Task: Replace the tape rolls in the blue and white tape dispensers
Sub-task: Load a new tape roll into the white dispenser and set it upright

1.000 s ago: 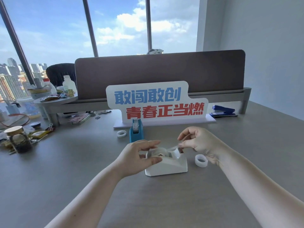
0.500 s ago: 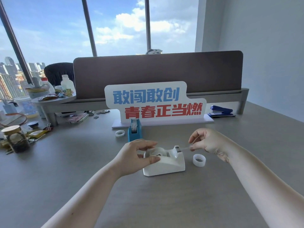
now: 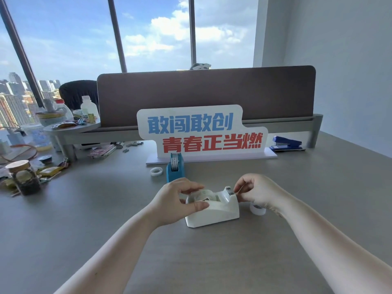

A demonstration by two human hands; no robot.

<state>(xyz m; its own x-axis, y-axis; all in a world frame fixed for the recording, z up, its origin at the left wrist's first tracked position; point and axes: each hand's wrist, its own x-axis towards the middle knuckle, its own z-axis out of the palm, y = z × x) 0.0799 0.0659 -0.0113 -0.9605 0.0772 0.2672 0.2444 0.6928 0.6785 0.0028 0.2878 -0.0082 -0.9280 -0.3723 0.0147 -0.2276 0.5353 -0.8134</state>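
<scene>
- Head view, the only one we get: the white tape dispenser [image 3: 212, 209] sits on the grey counter [image 3: 106, 209] right in front of the person, long axis running left to right, cutter end on the right.
- Left hand [image 3: 177, 200] is curled round the roll end, thumb on the near side wall and fingers over the top of the tape roll [image 3: 204, 195] seated in the cradle. Looks like it's just bracing the body.
- Right hand [image 3: 255, 193] is pinched closed right beside the cutter [image 3: 228, 190], thumb and forefinger together on what I'd guess is the free end of the tape. The strip itself is too thin and clear to really make out.
- So the key bit: the cutter lies just left of the right hand, and that hand is the nearer one, so any press-down or tear should come from it, along the dispenser's length.
- A spare roll [image 3: 257, 209] lies on the counter just behind the right wrist, partly hidden.
- The blue tape dispenser [image 3: 175, 171] stands further back, end-on to the camera, roll in it, with a small roll [image 3: 156, 171] just to its left. Neither hand is near it.
</scene>
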